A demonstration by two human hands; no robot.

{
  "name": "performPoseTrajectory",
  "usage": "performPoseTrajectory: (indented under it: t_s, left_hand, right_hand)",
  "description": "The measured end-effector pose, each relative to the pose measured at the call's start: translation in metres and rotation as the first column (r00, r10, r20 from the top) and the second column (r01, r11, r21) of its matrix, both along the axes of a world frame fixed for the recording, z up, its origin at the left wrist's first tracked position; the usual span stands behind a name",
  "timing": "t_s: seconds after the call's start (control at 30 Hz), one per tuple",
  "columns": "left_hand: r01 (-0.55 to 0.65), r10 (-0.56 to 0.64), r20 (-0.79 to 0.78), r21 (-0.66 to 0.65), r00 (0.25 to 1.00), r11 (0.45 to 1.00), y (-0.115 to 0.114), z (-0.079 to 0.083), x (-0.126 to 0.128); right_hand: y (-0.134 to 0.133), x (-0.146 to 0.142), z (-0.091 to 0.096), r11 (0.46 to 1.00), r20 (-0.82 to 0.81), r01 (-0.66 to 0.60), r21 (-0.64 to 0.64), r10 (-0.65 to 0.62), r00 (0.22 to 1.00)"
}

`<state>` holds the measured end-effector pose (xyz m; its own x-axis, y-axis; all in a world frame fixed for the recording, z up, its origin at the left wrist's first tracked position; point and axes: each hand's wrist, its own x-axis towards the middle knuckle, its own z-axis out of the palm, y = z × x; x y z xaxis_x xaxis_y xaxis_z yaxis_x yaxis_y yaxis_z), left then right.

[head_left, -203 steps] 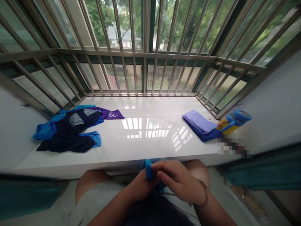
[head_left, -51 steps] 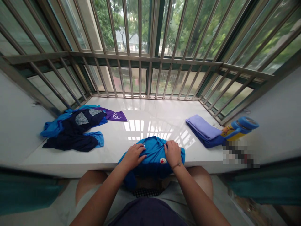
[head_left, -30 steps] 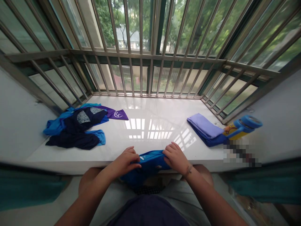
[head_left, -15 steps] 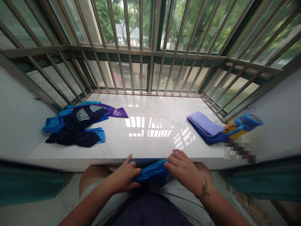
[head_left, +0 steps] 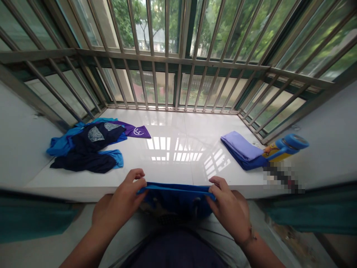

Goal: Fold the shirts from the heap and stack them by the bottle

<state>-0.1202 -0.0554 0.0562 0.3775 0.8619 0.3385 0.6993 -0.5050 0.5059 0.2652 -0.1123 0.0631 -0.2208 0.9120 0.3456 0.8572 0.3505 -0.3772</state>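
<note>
A bright blue garment (head_left: pixel 176 199) is stretched flat between my two hands, just below the front edge of the white marble sill (head_left: pixel 173 156). My left hand (head_left: pixel 124 197) pinches its left end, thumb under and fingers over the top edge. On the other side, my right hand (head_left: pixel 227 206) grips the right end the same way; a thin bracelet shows at that wrist. The cloth hangs down over my lap.
A heap of blue, navy and purple clothes (head_left: pixel 89 147) lies at the sill's left. At the right sit a folded lilac and navy stack (head_left: pixel 241 149) and a yellow bottle with a blue cap (head_left: pixel 284 147) on its side. Metal window bars (head_left: pixel 178 70) enclose the sill.
The blue garment was lying on the sill, then I gathered it toward my lap. Since half a second ago my hands have moved apart, pulling it out wide and taut.
</note>
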Motion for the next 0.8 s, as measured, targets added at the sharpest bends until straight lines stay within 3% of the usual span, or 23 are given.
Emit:
performPoseTrajectory:
  t_s: [0.1, 0.17, 0.27, 0.4, 0.57, 0.67, 0.73, 0.8]
  left_hand:
    - [-0.076, 0.071, 0.101, 0.045, 0.992, 0.996, -0.008, 0.008, 0.008]
    - [-0.092, 0.080, 0.136, 0.080, 0.987, 0.993, -0.013, 0.010, 0.013]
    - [-0.140, 0.113, 0.151, 0.178, 0.982, 0.974, -0.018, 0.004, 0.013]
    - [-0.259, 0.240, 0.102, 0.285, 0.965, 0.923, -0.020, -0.015, 0.002]
    - [-0.365, 0.402, -0.106, 0.258, 0.909, 0.894, -0.023, -0.031, -0.017]
    - [-0.340, 0.380, -0.140, 0.242, 0.914, 0.909, -0.023, -0.029, -0.033]
    - [-0.250, 0.281, -0.134, 0.205, 0.950, 0.946, -0.019, -0.026, -0.047]
    - [-0.116, 0.123, -0.195, 0.047, 0.973, 0.992, -0.014, -0.023, -0.060]
  right_hand:
    - [-0.004, -0.012, -0.013, 0.994, -0.215, 0.107, -0.008, -0.106, 0.971]
    - [-0.006, -0.017, -0.020, 0.985, -0.264, 0.170, -0.010, -0.167, 0.950]
    - [-0.009, -0.019, -0.025, 0.969, -0.239, 0.245, 0.037, -0.229, 0.944]
    - [-0.006, -0.012, -0.019, 0.941, -0.184, 0.308, 0.143, -0.280, 0.942]
    - [0.000, -0.003, -0.012, 0.949, -0.085, 0.285, 0.135, -0.276, 0.957]
    - [-0.002, 0.009, -0.019, 0.956, 0.028, 0.263, 0.129, -0.269, 0.963]
    - [-0.004, 0.022, -0.025, 0.970, 0.097, 0.223, 0.096, -0.232, 0.968]
    - [-0.006, 0.037, -0.028, 0.988, 0.121, 0.155, -0.009, -0.153, 0.981]
